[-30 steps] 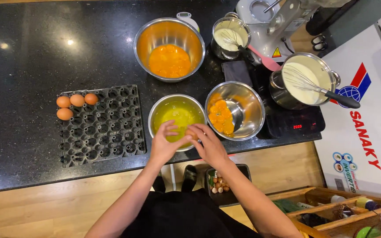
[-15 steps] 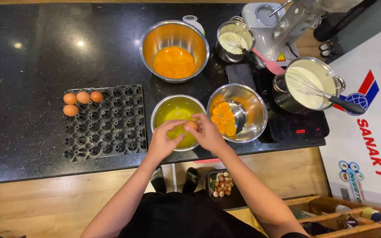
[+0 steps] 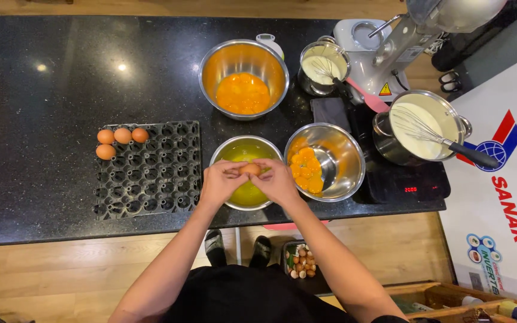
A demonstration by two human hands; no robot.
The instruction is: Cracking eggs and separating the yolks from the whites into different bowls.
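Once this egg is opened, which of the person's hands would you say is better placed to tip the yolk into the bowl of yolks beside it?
Probably the right hand: it grips the egg with the left hand and sits nearest the yolk bowl.

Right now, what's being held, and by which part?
A brown egg, pinched at its two ends between the left hand and right hand, fingertips on top, over the steel bowl of yellow liquid.

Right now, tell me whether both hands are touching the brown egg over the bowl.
Touching. The head view shows the left hand and right hand pinching the brown egg from both sides, no gap.
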